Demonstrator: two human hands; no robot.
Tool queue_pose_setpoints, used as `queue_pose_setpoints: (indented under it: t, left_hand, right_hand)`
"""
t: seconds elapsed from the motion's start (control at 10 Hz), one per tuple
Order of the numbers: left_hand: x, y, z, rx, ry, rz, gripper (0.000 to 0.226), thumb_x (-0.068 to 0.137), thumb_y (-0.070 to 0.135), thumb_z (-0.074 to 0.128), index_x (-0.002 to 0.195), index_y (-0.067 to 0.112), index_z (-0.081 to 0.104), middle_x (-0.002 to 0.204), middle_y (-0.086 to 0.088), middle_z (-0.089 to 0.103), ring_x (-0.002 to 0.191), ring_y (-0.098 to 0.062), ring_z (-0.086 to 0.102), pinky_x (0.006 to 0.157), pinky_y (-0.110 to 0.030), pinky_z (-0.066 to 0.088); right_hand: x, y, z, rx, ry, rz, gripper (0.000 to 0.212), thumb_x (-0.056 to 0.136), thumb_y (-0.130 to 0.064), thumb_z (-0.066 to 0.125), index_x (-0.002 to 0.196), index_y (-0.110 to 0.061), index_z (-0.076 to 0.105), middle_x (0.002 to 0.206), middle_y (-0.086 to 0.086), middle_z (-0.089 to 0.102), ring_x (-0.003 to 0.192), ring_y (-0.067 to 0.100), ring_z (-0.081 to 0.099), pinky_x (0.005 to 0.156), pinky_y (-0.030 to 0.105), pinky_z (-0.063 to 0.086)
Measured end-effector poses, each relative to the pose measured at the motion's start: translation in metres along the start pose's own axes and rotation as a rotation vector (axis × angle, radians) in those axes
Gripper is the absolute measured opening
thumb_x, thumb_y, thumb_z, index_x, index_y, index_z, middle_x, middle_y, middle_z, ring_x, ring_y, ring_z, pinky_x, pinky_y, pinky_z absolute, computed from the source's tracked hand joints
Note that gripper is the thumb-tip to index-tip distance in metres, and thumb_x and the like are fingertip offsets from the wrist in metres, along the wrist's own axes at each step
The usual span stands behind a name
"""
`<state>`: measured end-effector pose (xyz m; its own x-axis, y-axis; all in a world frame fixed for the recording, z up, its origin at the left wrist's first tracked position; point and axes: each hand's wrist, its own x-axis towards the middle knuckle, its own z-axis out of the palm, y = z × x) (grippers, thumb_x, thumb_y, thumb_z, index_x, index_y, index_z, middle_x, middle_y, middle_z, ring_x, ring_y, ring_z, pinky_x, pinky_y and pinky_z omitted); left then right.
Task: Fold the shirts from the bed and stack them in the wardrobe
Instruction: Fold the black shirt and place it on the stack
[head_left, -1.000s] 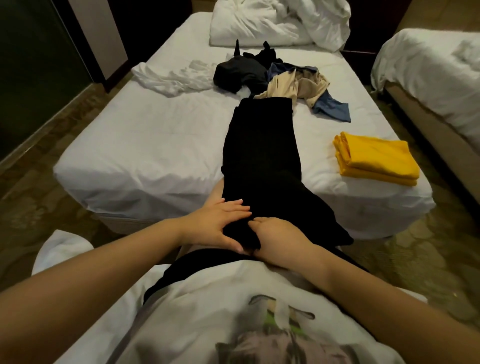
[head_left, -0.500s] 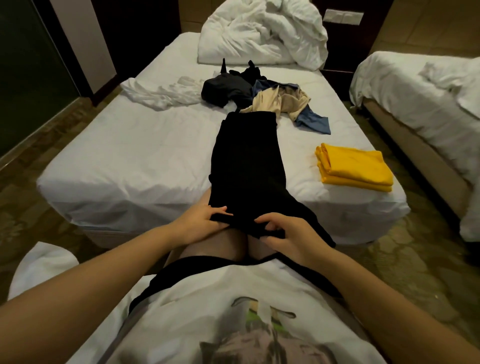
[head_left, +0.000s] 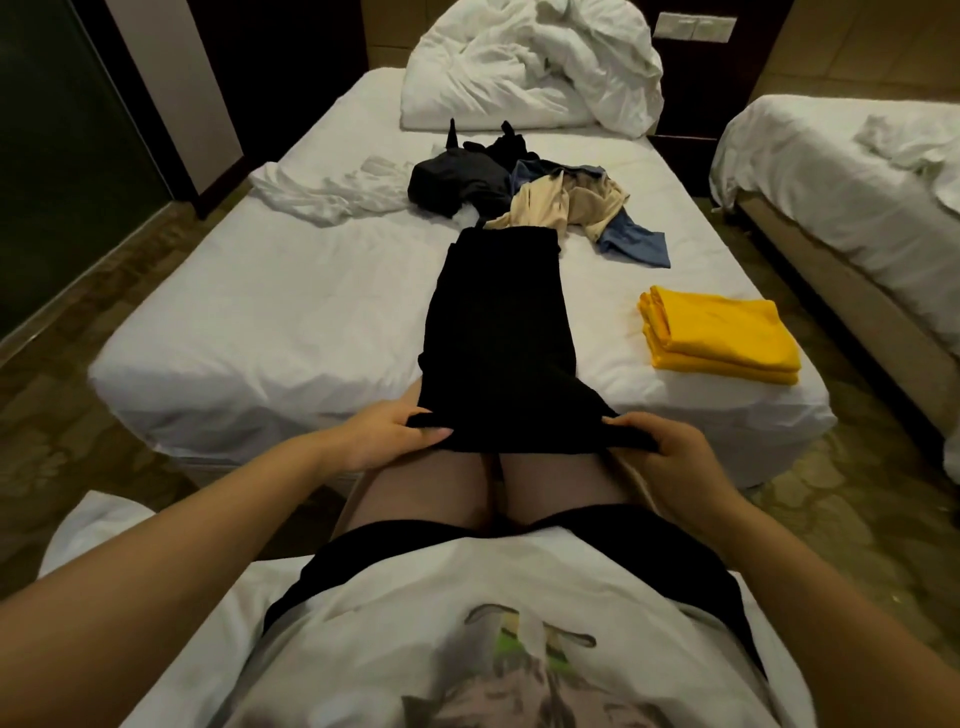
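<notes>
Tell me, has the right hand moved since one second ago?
Yes. The right hand slid rightward along the black shirt, away from the left hand, toward the side of the bed where the yellow shirt lies.

1. You see a plain black shirt (head_left: 498, 322).
2. Your folded shirt (head_left: 727, 338) is bright yellow.
3. You also have a beige top (head_left: 545, 208) and a blue top (head_left: 636, 244).
4. Your bed sheet (head_left: 285, 312) is white.
</notes>
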<state>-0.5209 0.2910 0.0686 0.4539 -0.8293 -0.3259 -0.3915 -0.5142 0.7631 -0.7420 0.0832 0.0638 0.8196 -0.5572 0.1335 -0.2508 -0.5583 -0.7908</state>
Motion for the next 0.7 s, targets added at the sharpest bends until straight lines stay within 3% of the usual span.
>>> queue_pose_setpoints:
  t: [0.1,0.2,0.3,0.4,0.5,0.6,0.7]
  left_hand:
    - [-0.004,-0.005,-0.011,-0.121,-0.054,0.025,0.055,0.073,0.060,0.066,0.112,0.022,0.063,0.113,-0.009,0.064,0.099,-0.009,0.056,0.084,-0.018,0.040]
    - [-0.008,-0.006,-0.022,-0.152,-0.078,0.021,0.056,0.058,0.066,0.071,0.099,0.029,0.065,0.096,0.013,0.069,0.096,-0.004,0.060,0.083,-0.013,0.043]
    - [-0.006,0.005,-0.027,-0.286,0.019,0.076,0.018,0.076,0.029,0.064,0.091,0.020,0.067,0.083,0.012,0.071,0.088,-0.005,0.063,0.076,-0.009,0.046]
    - [-0.007,0.015,-0.026,-0.306,-0.023,0.113,0.034,0.073,0.028,0.058,0.100,0.008,0.067,0.088,0.005,0.070,0.087,-0.003,0.064,0.079,-0.013,0.047]
    - [-0.009,0.011,-0.024,-0.204,-0.084,0.083,0.031,0.081,0.019,0.068,0.102,-0.003,0.063,0.093,-0.010,0.065,0.084,-0.004,0.061,0.079,-0.021,0.047]
    - [-0.015,0.003,-0.022,-0.122,-0.190,0.060,0.080,0.059,0.054,0.075,0.104,-0.011,0.062,0.096,-0.021,0.064,0.092,-0.028,0.061,0.086,-0.032,0.048]
    - [-0.011,-0.003,-0.023,-0.130,-0.141,0.072,0.073,0.047,0.080,0.070,0.086,0.019,0.074,0.087,-0.003,0.071,0.089,-0.028,0.064,0.089,-0.044,0.048]
  right_hand:
    - [0.009,-0.010,-0.005,0.166,-0.107,0.003,0.050,0.085,0.006,0.060,0.072,-0.041,0.072,0.073,-0.020,0.069,0.075,-0.006,0.061,0.072,0.012,0.047]
    - [0.015,-0.023,-0.009,0.352,-0.117,-0.054,0.065,0.085,0.016,0.051,0.071,-0.044,0.072,0.067,-0.019,0.067,0.066,-0.004,0.060,0.064,0.010,0.045]
    - [0.017,-0.027,-0.009,0.501,-0.052,-0.093,0.071,0.083,0.024,0.045,0.070,-0.040,0.073,0.065,-0.017,0.066,0.061,-0.003,0.060,0.057,0.009,0.044]
    - [0.013,-0.034,-0.015,0.439,-0.071,-0.098,0.059,0.085,0.019,0.049,0.081,-0.035,0.072,0.070,-0.012,0.067,0.063,-0.002,0.060,0.057,0.009,0.044]
    - [0.013,-0.032,-0.032,-0.003,-0.340,-0.192,0.051,0.079,-0.015,0.070,0.079,-0.065,0.059,0.087,0.001,0.067,0.079,0.009,0.061,0.071,0.018,0.048]
    - [0.010,-0.035,-0.046,-0.191,-0.490,-0.093,0.033,0.053,-0.072,0.070,0.081,-0.056,0.063,0.098,0.013,0.069,0.093,0.030,0.063,0.084,0.037,0.050]
    - [0.012,-0.032,-0.047,0.048,-0.395,-0.179,0.047,0.053,-0.073,0.067,0.083,-0.037,0.066,0.083,0.015,0.065,0.075,0.025,0.061,0.069,0.037,0.047]
